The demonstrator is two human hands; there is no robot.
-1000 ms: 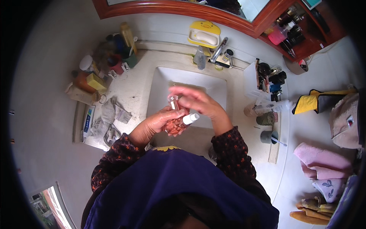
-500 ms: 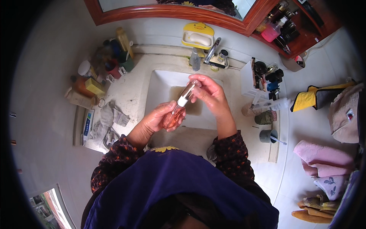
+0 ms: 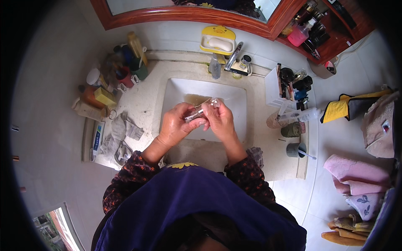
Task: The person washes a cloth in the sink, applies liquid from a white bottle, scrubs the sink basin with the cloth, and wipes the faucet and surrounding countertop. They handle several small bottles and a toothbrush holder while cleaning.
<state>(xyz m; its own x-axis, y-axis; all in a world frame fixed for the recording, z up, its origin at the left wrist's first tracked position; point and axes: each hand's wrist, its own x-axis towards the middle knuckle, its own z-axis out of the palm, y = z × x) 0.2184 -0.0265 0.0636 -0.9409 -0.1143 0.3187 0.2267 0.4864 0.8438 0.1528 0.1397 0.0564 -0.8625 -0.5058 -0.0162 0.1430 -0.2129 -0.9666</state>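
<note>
Over the white sink point(image 3: 236, 94), a small bottle point(image 3: 195, 115) lies tilted between my two hands. Earlier its pinkish-orange body and white collar showed; now fingers hide much of it. My left hand point(image 3: 173, 124) is closed round the body end. The fingers of my right hand point(image 3: 220, 121) wrap the other end, where a clear rounded tip point(image 3: 215, 102) pokes out above them. Whether the cap is on or off its neck is hidden. Murky brownish water point(image 3: 197, 99) shows in the basin beyond the hands.
A chrome faucet point(image 3: 233, 56) and a clear bottle point(image 3: 215, 67) stand behind the sink, below a yellow soap holder point(image 3: 217, 33). Grey cloths point(image 3: 119, 134) lie on the left counter. At right are a white organizer point(image 3: 274, 88) and a grey cup point(image 3: 295, 149).
Both hands have drawn together and lowered the bottle's upper end. My right hand has come down and left, and the fingers now cover the collar and pinkish body.
</note>
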